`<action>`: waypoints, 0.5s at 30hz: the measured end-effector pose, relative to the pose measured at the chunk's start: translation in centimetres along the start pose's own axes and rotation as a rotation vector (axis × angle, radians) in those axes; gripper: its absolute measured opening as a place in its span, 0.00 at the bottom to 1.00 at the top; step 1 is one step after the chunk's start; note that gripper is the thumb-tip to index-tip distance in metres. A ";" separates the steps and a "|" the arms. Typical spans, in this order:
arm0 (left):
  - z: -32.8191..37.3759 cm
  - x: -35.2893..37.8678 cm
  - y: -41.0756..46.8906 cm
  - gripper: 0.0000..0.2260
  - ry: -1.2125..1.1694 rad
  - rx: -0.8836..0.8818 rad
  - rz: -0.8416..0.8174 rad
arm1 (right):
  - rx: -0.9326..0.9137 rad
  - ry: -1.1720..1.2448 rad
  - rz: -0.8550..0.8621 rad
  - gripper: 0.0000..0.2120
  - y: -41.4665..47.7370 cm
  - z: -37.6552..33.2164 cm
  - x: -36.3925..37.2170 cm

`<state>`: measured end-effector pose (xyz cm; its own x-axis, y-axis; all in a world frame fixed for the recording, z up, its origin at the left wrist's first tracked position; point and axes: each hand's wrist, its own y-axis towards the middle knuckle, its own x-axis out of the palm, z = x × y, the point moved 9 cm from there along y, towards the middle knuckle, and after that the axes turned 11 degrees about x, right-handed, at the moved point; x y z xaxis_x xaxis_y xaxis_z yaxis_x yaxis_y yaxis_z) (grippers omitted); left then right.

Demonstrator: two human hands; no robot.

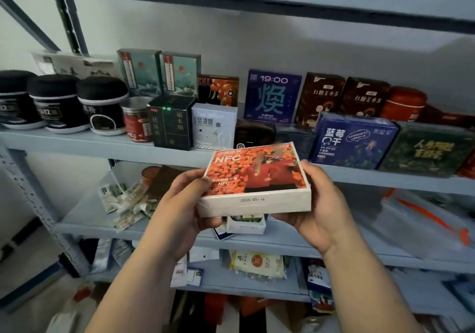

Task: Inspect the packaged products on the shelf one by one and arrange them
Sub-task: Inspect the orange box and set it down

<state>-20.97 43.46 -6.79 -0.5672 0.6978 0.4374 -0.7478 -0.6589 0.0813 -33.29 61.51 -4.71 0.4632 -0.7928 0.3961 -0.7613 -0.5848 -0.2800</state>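
Note:
An orange NFC box (257, 175) with a white side and a printed date is held flat in front of the blue shelf (102, 146). My left hand (185, 209) grips its left end, thumb on top. My right hand (318, 204) grips its right end from below and the side. Behind it on the shelf stand a purple 19:00 box (272, 96), a blue blueberry box (352, 139), a white tea box (214, 125) and a dark green box (172, 121).
Three black round tins (56, 101) stand at the left, a red jar (136, 119) beside them. Brown boxes (341, 98) and a red tin (402, 103) line the back right. Lower shelves (84, 226) hold loose sachets and packets. A shelf post (28, 191) runs down the left.

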 end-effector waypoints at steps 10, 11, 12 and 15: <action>-0.7 -1.5 0.6 0.21 0.146 0.036 -0.176 | -0.167 -0.132 0.027 0.17 -1.6 0.5 2.3; -1.1 -1.5 0.5 0.23 0.156 0.030 -0.180 | -0.203 -0.168 0.029 0.17 -1.8 0.4 2.6; -1.5 -1.3 0.4 0.25 0.160 0.025 -0.188 | -0.240 -0.200 0.023 0.18 -1.8 0.4 2.7; -2.8 -0.5 -0.1 0.29 0.105 -0.026 -0.173 | -0.282 -0.246 -0.002 0.23 -2.2 1.1 3.5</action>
<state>-21.57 44.01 -9.54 -0.4613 0.8263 0.3233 -0.8453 -0.5200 0.1230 -29.55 59.84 -3.70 0.5338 -0.8294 0.1649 -0.8395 -0.5431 -0.0138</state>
